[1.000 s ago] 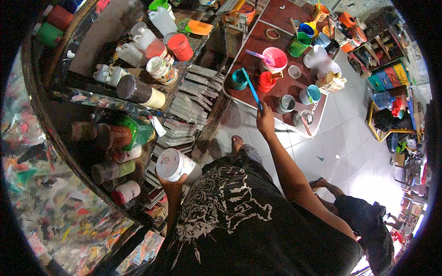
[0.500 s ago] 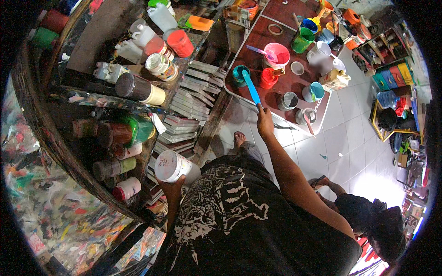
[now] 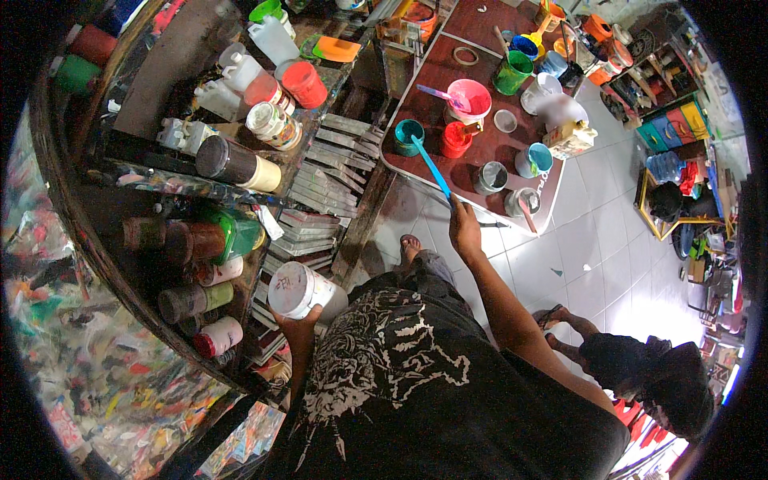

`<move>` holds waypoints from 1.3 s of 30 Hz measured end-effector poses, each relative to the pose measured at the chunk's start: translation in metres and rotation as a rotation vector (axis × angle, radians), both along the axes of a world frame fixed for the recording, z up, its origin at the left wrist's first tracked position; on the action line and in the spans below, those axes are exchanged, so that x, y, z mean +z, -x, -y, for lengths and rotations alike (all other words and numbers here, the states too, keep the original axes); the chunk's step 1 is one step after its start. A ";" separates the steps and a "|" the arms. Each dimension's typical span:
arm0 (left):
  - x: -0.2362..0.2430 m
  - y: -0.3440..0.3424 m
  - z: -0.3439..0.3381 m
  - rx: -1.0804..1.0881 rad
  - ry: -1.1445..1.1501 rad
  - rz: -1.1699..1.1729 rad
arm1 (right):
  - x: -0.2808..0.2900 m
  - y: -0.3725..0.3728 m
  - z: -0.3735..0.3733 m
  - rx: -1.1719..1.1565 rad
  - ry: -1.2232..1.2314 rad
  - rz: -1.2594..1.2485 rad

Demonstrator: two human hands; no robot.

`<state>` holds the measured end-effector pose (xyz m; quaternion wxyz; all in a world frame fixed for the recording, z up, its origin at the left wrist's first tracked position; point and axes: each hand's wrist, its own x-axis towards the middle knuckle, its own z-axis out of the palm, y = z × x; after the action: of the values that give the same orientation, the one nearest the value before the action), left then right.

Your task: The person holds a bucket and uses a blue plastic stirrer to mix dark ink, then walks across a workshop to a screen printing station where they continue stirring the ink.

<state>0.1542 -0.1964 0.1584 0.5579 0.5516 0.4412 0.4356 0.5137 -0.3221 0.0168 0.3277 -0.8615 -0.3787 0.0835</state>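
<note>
Low at my left side, my left hand (image 3: 304,326) grips a white plastic tub (image 3: 298,291) with a smudged lid, fingers around its lower side. My right hand (image 3: 463,232) reaches forward, closed on the handle of a light-blue spatula (image 3: 433,170). The blade's tip meets the near-right rim of a small tub of teal paint (image 3: 408,144) at the table's left corner; whether it dips into the paint I cannot tell. Just right of that tub stand a red tub (image 3: 456,142) and a larger pink paint tub (image 3: 470,98) with a purple-handled tool in it.
More paint tubs crowd the dark red table (image 3: 432,76), among them a green tub (image 3: 512,74) and a grey one (image 3: 490,178). Shelves of jars and jugs (image 3: 276,42) line the left, beside stacked frames (image 3: 336,172). At lower right a person (image 3: 640,368) crouches on the tiled floor.
The spatula's blade has turned and now looks narrower, its tip lower at the teal tub's rim. My right hand has drawn slightly nearer. The left hand keeps its hold.
</note>
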 end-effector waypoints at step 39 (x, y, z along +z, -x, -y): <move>-0.015 0.017 0.021 0.101 0.034 -0.096 | 0.044 -0.035 -0.093 -0.149 -0.360 -1.107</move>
<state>0.1369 -0.2174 0.1434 0.5229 0.5391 0.5021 0.4287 0.5490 -0.2287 0.0612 0.6229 -0.6447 -0.0980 0.4322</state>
